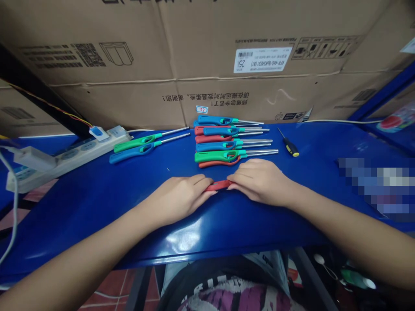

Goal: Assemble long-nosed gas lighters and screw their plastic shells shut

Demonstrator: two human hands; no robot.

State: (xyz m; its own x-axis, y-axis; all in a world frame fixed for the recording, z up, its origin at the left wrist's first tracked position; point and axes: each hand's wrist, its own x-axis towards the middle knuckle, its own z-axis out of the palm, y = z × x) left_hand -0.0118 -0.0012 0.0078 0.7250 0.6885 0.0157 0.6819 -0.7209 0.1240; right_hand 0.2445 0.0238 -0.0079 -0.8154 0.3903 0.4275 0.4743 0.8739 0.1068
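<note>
Both hands meet over the middle of the blue table, each closed on one end of a red lighter handle. My left hand pinches its left end, and my right hand grips the right end. Fingers cover much of the piece, and no metal tube shows on it. Just beyond the hands lies a stack of long-nosed lighters in blue, red and green, the green lighter nearest, their metal tubes pointing right. Farther left, another green lighter and a blue lighter lie side by side.
A small black and yellow screwdriver lies right of the stack. At the left is a white power strip with plugs and cables. Large cardboard boxes stand behind the blue table. A blurred-out patch covers something on the right.
</note>
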